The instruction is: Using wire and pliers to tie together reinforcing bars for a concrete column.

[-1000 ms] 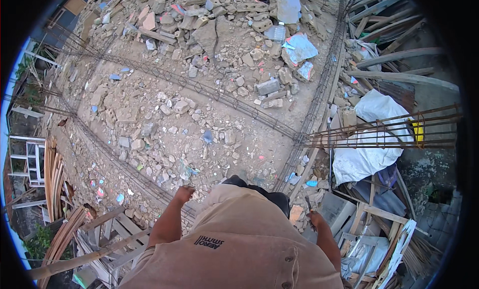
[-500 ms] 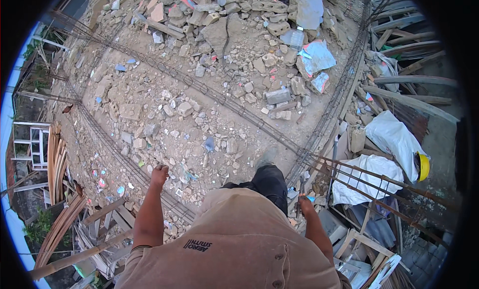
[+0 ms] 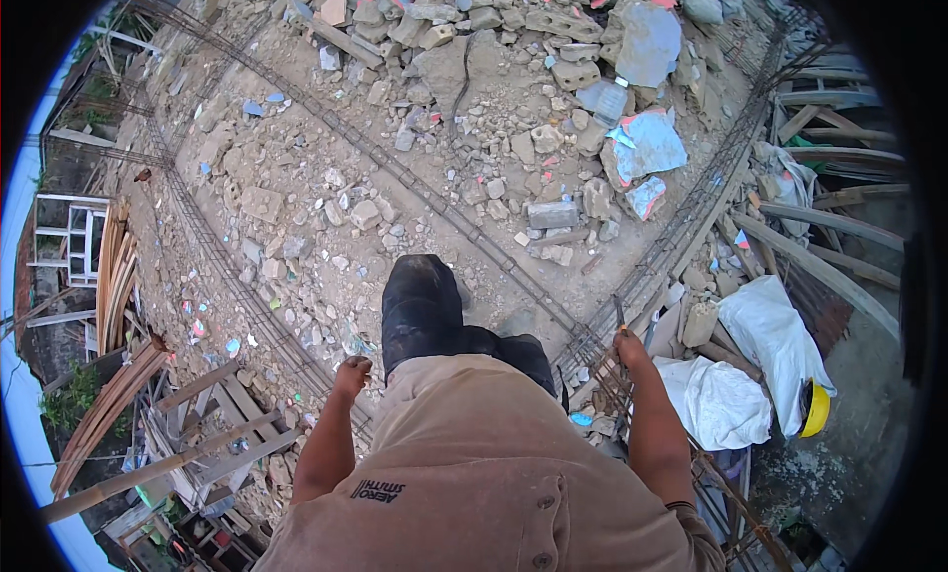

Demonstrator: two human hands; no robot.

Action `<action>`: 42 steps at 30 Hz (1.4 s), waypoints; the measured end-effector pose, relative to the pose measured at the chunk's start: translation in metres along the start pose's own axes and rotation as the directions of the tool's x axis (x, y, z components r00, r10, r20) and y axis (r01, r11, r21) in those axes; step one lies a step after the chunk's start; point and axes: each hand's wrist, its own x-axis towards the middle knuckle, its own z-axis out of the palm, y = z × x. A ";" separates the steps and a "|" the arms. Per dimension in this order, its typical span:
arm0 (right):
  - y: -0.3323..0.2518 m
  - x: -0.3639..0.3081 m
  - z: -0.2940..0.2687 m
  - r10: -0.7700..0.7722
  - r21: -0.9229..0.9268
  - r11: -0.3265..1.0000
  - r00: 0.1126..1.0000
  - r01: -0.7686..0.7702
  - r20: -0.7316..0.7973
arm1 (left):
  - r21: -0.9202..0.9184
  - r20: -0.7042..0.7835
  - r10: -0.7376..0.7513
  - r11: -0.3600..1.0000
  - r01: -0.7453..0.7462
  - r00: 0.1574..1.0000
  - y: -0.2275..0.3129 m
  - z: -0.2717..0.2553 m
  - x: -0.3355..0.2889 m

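Note:
My left hand hangs beside my left thigh, above rubble and close to a rebar cage. Its fingers are curled into a loose fist, with nothing showing in them. To the right, my right hand is closed around a slim dark metal hand tool with an orange patch by the fingers; its exact kind is too small to tell. This hand is above the spot where long rebar cages meet. My left knee, in dark trousers, is lifted forward over the rubble.
Broken concrete and blocks cover the ground ahead. Another rebar cage runs along the right. White sacks and a yellow hard hat lie at right. Timber is heaped at left, and curved planks at far right.
My left leg has swung up and forward. My right hand has risen and moved forward with the tool; my left hand has dropped back nearer my body. The view has shifted slightly.

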 end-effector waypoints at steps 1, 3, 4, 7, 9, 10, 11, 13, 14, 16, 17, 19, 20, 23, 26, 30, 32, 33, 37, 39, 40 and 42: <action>-0.014 0.012 -0.009 -0.013 0.081 0.997 1.000 0.015 -0.026 | 0.013 -0.003 -0.008 1.000 0.008 1.000 0.006 -0.003 0.006; -0.037 0.032 -0.023 -0.037 0.130 0.990 0.998 0.044 -0.056 | 0.003 -0.019 0.013 1.000 -0.012 1.000 0.020 -0.015 0.023; -0.050 0.038 -0.022 -0.057 0.141 0.988 0.996 0.065 -0.062 | -0.007 -0.028 0.019 1.000 -0.019 0.999 0.030 -0.020 0.035; -0.041 0.056 -0.016 -0.008 0.195 0.980 0.990 0.036 -0.144 | -0.038 -0.023 -0.014 0.999 0.013 1.000 0.076 -0.028 0.066; -0.022 0.066 -0.004 0.060 0.177 0.984 0.989 -0.036 -0.132 | -0.027 -0.004 -0.057 0.998 0.057 0.998 0.115 -0.030 0.093; -0.028 0.056 0.006 0.098 0.156 0.984 0.993 -0.086 -0.071 | -0.027 -0.007 -0.053 0.998 0.053 0.999 0.128 -0.033 0.109; -0.026 0.048 0.016 0.072 0.100 0.993 0.995 -0.064 -0.075 | 0.004 0.014 -0.038 0.999 0.038 0.999 0.146 -0.034 0.129; 0.008 0.029 0.045 -0.048 -0.009 0.999 0.972 0.047 -0.230 | 0.031 0.080 -0.004 1.000 0.002 0.997 0.191 -0.028 0.185; 0.023 0.024 0.061 -0.150 -0.091 0.988 0.920 0.125 -0.362 | 0.134 0.092 0.134 0.980 -0.145 0.987 0.220 -0.016 0.211; -0.005 0.001 0.095 0.199 0.334 0.936 0.949 -0.109 -0.247 | 0.311 0.127 0.291 0.896 -0.316 0.948 0.275 0.003 0.278; -0.021 -0.008 0.105 0.218 0.340 0.932 0.945 -0.128 -0.242 | 0.382 0.147 0.310 0.858 -0.343 0.939 0.305 0.013 0.316; -0.053 -0.032 0.128 0.482 0.496 0.777 0.873 -0.387 -0.075 | 0.396 0.239 0.398 0.793 -0.463 0.886 0.384 0.072 0.375; -0.084 -0.039 0.137 0.510 0.509 0.756 0.858 -0.411 -0.064 | 0.444 0.292 0.374 0.762 -0.471 0.880 0.416 0.085 0.417; -0.164 -0.088 0.157 0.273 0.227 0.947 0.941 -0.226 -0.201 | 0.463 0.352 0.512 0.632 -0.622 0.783 0.529 0.172 0.511; -0.216 -0.131 0.173 -0.361 -0.373 0.896 0.885 0.241 -0.295 | 0.509 0.289 0.552 0.603 -0.614 0.782 0.637 0.207 0.608; -0.291 -0.179 0.206 0.097 -0.109 0.982 0.911 -0.152 -0.400 | 0.579 0.013 0.594 0.651 -0.491 0.804 0.712 0.233 0.717; -0.299 -0.185 0.226 0.494 0.271 0.862 0.829 -0.428 -0.262 | 0.540 0.190 0.653 0.554 -0.633 0.734 0.773 0.210 0.770; -0.278 -0.193 0.250 0.370 0.138 0.929 0.879 -0.344 -0.302 | 0.519 0.269 0.618 0.553 -0.652 0.739 0.795 0.208 0.780; -0.276 -0.197 0.292 0.485 0.017 0.869 0.847 -0.494 -0.218 | 0.381 0.695 0.652 0.024 -0.924 0.303 0.798 0.247 0.709; -0.273 -0.202 0.310 0.464 0.056 0.881 0.833 -0.471 -0.302 | -0.021 0.587 0.792 0.220 -0.975 0.167 0.763 0.302 0.560; -0.267 -0.198 0.317 0.392 0.060 0.915 0.843 -0.399 -0.367 | -0.040 0.603 0.790 0.170 -0.985 0.112 0.764 0.307 0.481; -0.311 -0.141 0.264 0.626 0.544 0.721 0.739 -0.428 -0.248 | -0.071 0.615 0.781 0.193 -0.979 0.110 0.761 0.283 0.357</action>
